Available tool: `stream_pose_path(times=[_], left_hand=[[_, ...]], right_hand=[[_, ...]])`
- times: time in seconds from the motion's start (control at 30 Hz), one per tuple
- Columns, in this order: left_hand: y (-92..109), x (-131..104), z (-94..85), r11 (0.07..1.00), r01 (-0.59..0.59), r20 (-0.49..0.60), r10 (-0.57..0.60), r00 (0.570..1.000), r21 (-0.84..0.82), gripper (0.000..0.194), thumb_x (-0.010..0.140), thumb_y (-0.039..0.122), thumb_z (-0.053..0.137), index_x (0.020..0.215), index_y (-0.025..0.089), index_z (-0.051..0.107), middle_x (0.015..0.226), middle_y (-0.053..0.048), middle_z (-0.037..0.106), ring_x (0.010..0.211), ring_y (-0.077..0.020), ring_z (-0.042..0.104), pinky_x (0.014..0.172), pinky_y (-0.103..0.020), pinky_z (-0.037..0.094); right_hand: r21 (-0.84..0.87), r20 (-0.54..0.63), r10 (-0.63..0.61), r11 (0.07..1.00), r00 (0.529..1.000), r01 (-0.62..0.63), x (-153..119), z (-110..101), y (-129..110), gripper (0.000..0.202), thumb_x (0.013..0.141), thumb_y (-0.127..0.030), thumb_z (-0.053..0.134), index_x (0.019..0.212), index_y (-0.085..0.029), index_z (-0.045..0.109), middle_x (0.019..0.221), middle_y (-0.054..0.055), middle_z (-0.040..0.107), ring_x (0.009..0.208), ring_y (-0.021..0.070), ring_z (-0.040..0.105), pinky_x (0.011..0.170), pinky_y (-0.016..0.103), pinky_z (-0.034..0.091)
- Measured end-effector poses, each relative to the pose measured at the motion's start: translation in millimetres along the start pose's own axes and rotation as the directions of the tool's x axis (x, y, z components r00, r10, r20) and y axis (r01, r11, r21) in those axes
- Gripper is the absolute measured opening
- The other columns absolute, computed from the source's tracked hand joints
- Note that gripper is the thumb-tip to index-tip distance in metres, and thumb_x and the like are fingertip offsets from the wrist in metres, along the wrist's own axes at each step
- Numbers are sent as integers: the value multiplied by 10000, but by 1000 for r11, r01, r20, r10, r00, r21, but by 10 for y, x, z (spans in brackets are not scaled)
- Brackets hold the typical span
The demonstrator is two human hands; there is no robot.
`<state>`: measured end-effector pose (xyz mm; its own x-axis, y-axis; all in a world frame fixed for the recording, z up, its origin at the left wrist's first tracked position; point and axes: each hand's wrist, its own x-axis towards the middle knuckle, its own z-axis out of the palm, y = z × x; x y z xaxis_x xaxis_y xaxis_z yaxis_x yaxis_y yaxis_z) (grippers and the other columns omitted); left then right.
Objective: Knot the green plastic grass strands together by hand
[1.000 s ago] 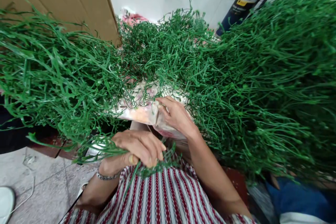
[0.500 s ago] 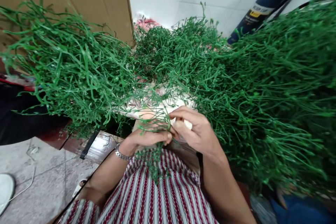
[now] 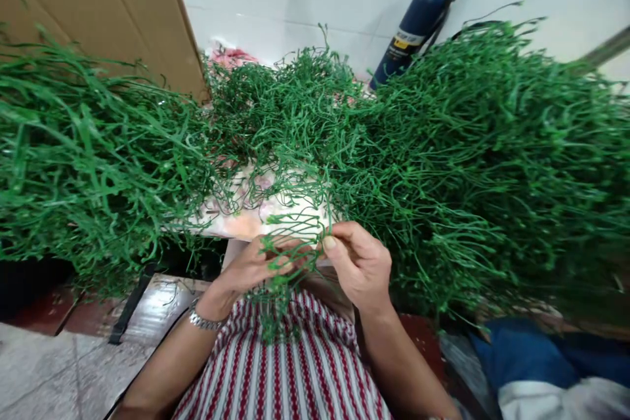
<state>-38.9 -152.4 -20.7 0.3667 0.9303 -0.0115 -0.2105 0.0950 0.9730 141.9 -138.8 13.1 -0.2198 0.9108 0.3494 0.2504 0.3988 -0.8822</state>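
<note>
Both hands close over lap: left hand [image 3: 256, 266] cupping tangled green plastic sprig [image 3: 283, 275], right hand [image 3: 359, 262] pinching its upper strand. Sprig hanging downward between them. Beyond, heaped green plastic stems [image 3: 467, 164] across pale counter [image 3: 236, 223].

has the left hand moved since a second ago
Yes. The left hand has risen off the red and white striped cloth to the floral-patterned board's edge, meeting the right hand around a green plastic stem cluster.

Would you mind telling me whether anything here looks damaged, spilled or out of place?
Nothing stands out. Both hands, left hand and right hand, pinch a small green sprig between heaped green strands.
</note>
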Motion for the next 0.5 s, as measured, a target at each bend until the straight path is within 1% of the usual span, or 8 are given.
stream_pose_path(times=[0.07, 0.13, 0.2, 0.27, 0.3, 0.33, 0.37, 0.5], left_hand=[[-25, -89, -49, 988, 40, -139, -61, 988, -149, 345, 693, 366, 684, 976, 168, 674, 924, -97, 701, 875, -249, 655, 804, -370, 511], [-11, -194, -89, 992, -81, -410, 34, 912, -98, 297, 718, 349, 656, 950, 164, 667, 931, -84, 684, 820, -216, 655, 771, -356, 522], [71, -304, -78, 944, -222, -646, 329, 689, 244, 196, 770, 264, 598, 930, 168, 655, 920, -53, 654, 810, -166, 634, 764, -315, 517], [198, -384, 1, 707, -234, -541, 676, 500, 667, 217, 760, 153, 584, 968, 185, 634, 937, -32, 626, 878, -158, 608, 804, -312, 503], [260, -398, 59, 545, -244, -372, 776, 510, 803, 285, 732, 104, 595, 1000, 197, 621, 948, -28, 618, 912, -170, 598, 816, -325, 499], [309, -389, 120, 435, -277, -179, 754, 632, 857, 343, 715, 83, 607, 1038, 199, 609, 982, -38, 619, 952, -183, 588, 847, -340, 493], [342, -356, 177, 372, -308, -90, 752, 653, 875, 364, 723, 71, 596, 1070, 181, 591, 998, -59, 620, 949, -187, 588, 843, -342, 496], [290, -81, 260, 475, -187, -154, 590, 793, 860, 386, 809, 154, 539, 1193, 148, 500, 1099, -116, 602, 1043, -202, 547, 921, -368, 461]], right_hand=[[-22, -39, -20, 1000, 999, 19, 3, -26, -12, 33, 843, -229, 532, 826, -209, 550, 604, -37, 576, 469, 84, 538, 468, 203, 416], [-62, -62, -29, 998, 998, 25, 51, -30, -14, 54, 837, -249, 541, 814, -202, 553, 598, -35, 577, 471, 85, 541, 480, 205, 428], [-95, -81, -15, 995, 997, 7, 125, 1, -2, 85, 835, -264, 545, 785, -195, 545, 559, -44, 553, 456, 80, 523, 474, 200, 420], [-97, -90, 1, 995, 996, -10, 194, 65, 15, 107, 836, -269, 544, 764, -192, 531, 536, -53, 535, 436, 70, 502, 455, 189, 402], [-87, -85, 6, 996, 996, -13, 218, 104, 22, 114, 836, -270, 545, 756, -191, 525, 536, -55, 533, 430, 65, 498, 448, 183, 396], [-73, -71, 8, 997, 997, -13, 235, 144, 27, 117, 837, -269, 546, 754, -190, 520, 539, -58, 531, 426, 61, 497, 444, 178, 395], [-60, -52, 7, 998, 999, -10, 244, 183, 30, 117, 836, -266, 548, 753, -189, 518, 540, -60, 529, 422, 58, 497, 444, 173, 397], [-72, 29, -51, 996, 998, 53, 246, 284, 44, 81, 857, -239, 510, 811, -188, 554, 606, -39, 572, 499, 71, 545, 513, 181, 443]])
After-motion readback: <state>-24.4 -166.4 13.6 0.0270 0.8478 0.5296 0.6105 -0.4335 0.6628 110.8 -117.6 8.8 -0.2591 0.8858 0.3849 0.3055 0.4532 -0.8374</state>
